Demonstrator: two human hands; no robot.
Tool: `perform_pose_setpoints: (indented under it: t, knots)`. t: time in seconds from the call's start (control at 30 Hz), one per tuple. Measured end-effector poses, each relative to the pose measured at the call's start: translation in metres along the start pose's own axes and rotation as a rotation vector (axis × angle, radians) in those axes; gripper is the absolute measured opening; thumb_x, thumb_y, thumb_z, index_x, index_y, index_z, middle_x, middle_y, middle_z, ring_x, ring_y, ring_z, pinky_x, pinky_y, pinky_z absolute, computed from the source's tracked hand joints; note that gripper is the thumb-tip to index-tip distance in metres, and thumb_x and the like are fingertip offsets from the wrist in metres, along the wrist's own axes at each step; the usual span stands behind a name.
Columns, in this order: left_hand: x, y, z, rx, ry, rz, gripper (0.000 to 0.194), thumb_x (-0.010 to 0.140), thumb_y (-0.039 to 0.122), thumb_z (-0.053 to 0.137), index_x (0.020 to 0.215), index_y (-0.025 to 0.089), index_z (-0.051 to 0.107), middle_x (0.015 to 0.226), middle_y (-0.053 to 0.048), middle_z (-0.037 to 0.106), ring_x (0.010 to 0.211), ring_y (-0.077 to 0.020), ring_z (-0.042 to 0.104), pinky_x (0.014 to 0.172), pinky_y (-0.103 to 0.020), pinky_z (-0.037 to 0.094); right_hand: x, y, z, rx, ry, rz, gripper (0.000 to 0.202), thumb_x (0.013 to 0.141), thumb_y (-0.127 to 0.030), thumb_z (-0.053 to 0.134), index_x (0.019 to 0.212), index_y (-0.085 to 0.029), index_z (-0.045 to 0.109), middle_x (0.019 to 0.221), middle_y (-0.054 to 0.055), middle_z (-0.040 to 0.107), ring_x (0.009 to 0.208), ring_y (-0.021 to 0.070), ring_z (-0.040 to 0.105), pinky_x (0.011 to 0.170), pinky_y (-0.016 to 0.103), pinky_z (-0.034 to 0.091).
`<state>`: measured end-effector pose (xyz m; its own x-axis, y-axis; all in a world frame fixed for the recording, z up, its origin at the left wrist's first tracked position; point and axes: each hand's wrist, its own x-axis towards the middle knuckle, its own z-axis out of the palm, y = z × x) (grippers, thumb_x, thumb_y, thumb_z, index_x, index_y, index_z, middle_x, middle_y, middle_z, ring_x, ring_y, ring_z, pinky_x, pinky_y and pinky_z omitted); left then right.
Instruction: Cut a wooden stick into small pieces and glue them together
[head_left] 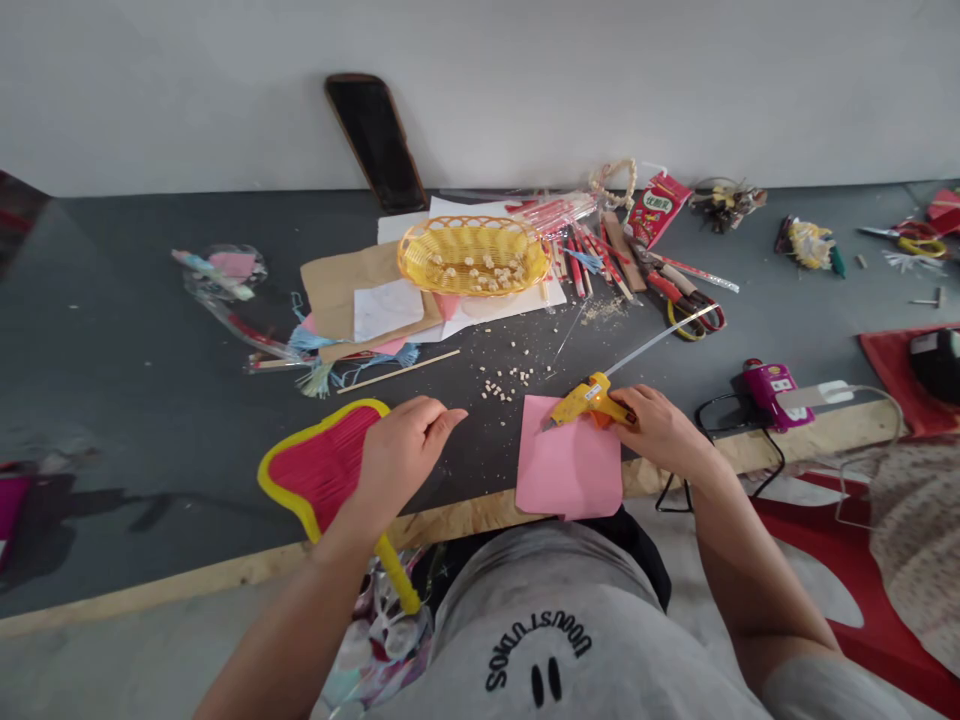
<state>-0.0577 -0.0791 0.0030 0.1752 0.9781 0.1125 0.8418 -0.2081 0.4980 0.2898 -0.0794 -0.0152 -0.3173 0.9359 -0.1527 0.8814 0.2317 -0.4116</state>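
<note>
My right hand (660,430) is wrapped around the handle of a yellow hot glue gun (583,398). A clear glue stick (660,340) juts from the gun's back end, and its nozzle points left over a pink sheet (570,470) at the table's front edge. My left hand (401,455) is closed, with thumb and curled fingers together; what they hold, if anything, is hidden. Beneath this hand lies a fan-shaped piece (319,465), red inside with a fuzzy yellow rim and a yellow handle (397,575) reaching past the edge. Small pale bits (510,385) are scattered between the hands.
A yellow basket (474,255) with pale pieces stands on papers and brown card (337,290). Behind it, a phone (379,145) leans on the wall. Red sticks (585,262), scissors (694,315) and a red packet (658,208) lie right of the basket. A purple power socket (776,395) with cables sits rightward.
</note>
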Motion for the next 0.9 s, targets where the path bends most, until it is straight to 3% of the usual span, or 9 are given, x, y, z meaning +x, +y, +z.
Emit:
perform_pose_setpoints:
  t: [0.13,0.23,0.33,0.47,0.57,0.63,0.7,0.8,0.9]
  knots:
    - [0.001,-0.007,0.005,0.043,0.023,-0.006,0.030,0.095,0.038,0.053,0.069,0.022,0.052,0.071,-0.001,0.060,0.068,-0.0173,0.058,0.060,-0.028,0.038,0.003,-0.001,-0.003,-0.060,-0.022,0.042,0.029,0.080,-0.014,0.053,0.107,-0.016,0.063,0.099,0.011,0.066,0.092,0.0252,0.062,0.087,0.037,0.047]
    - [-0.002,-0.012,0.008,0.013,0.019,-0.010,0.011,0.093,0.028,0.054,0.094,0.022,0.063,0.090,-0.004,0.069,0.074,-0.0173,0.063,0.065,-0.027,0.044,0.004,0.000,-0.004,-0.033,0.038,0.044,0.028,0.076,-0.015,0.055,0.102,-0.017,0.062,0.096,0.010,0.065,0.091,0.0248,0.062,0.084,0.035,0.048]
    - [-0.004,-0.015,0.008,0.029,-0.023,-0.012,0.027,0.093,0.026,0.054,0.117,0.021,0.062,0.109,-0.008,0.069,0.077,-0.0177,0.065,0.067,-0.028,0.048,0.004,0.002,-0.007,0.024,0.149,0.033,0.024,0.072,-0.015,0.053,0.096,-0.019,0.059,0.091,0.009,0.063,0.086,0.0235,0.062,0.079,0.034,0.048]
    - [-0.005,-0.018,0.003,0.030,-0.006,0.024,0.021,0.095,0.034,0.054,0.100,0.021,0.068,0.108,-0.008,0.069,0.091,-0.0208,0.068,0.077,-0.030,0.051,0.004,0.003,-0.011,0.090,0.296,0.128,0.022,0.072,-0.019,0.053,0.093,-0.022,0.052,0.086,0.006,0.062,0.073,0.0204,0.059,0.066,0.031,0.045]
    - [-0.004,-0.011,0.002,0.031,0.053,0.080,0.020,0.095,0.025,0.050,0.093,0.020,0.069,0.105,-0.009,0.071,0.099,-0.0230,0.066,0.085,-0.034,0.051,0.005,0.002,-0.011,0.205,0.325,0.207,0.020,0.074,-0.025,0.055,0.092,-0.024,0.045,0.077,0.001,0.060,0.062,0.0180,0.054,0.059,0.029,0.041]
    - [-0.006,0.002,0.005,0.054,0.041,0.170,0.023,0.094,0.017,0.048,0.098,0.020,0.070,0.107,-0.009,0.072,0.101,-0.0241,0.064,0.089,-0.038,0.050,0.007,0.001,-0.011,0.291,0.325,0.223,0.022,0.075,-0.029,0.057,0.090,-0.025,0.041,0.075,0.000,0.059,0.062,0.0170,0.053,0.058,0.029,0.040]
    - [-0.009,0.019,0.011,0.076,-0.081,0.338,0.021,0.093,0.017,0.052,0.099,0.023,0.071,0.108,-0.006,0.074,0.100,-0.0246,0.062,0.089,-0.041,0.047,0.010,0.001,-0.010,0.352,0.323,0.218,0.022,0.076,-0.031,0.058,0.090,-0.025,0.042,0.076,-0.001,0.059,0.063,0.0162,0.053,0.058,0.028,0.040]
    - [-0.016,0.043,0.025,0.095,-0.268,0.595,0.016,0.092,0.025,0.061,0.103,0.026,0.072,0.122,-0.003,0.072,0.116,-0.0286,0.055,0.094,-0.046,0.040,0.012,0.003,-0.010,0.380,0.317,0.227,0.019,0.079,-0.034,0.059,0.088,-0.023,0.047,0.073,-0.001,0.057,0.061,0.0144,0.049,0.057,0.027,0.039]
    - [-0.020,0.053,0.042,0.114,-0.357,0.692,0.025,0.093,0.039,0.061,0.114,0.026,0.069,0.132,-0.002,0.068,0.122,-0.0295,0.052,0.097,-0.048,0.036,0.013,0.007,-0.013,0.404,0.306,0.257,0.019,0.080,-0.037,0.062,0.082,-0.023,0.049,0.069,-0.004,0.054,0.060,0.0128,0.045,0.055,0.025,0.037]
